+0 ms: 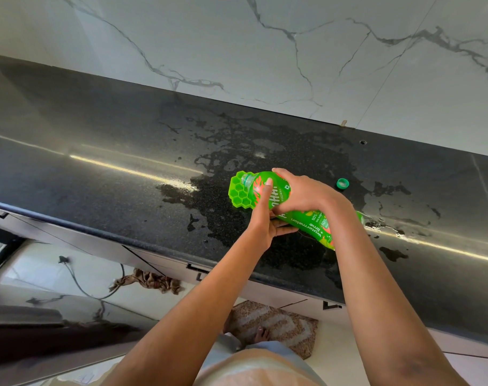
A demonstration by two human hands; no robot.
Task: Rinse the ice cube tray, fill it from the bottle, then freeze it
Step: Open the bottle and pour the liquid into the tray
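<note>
Black speckled stone tabletop, wet with puddles across the middle and toward the front edge. Tipped nearly flat over it, a green plastic drink bottle, uncapped mouth above the green honeycomb silicone ice tray, midway between back and front edges. Clamped round the bottle's upper body: the right hand. Cupping it from beneath, one finger up its side: the left hand. Toward the back edge, a small green screw cap. Probable risks: too steep a tilt, flooding past the small cells; sliding of the soft tray on wet stone.

Rt half of tray behind bottle
</note>
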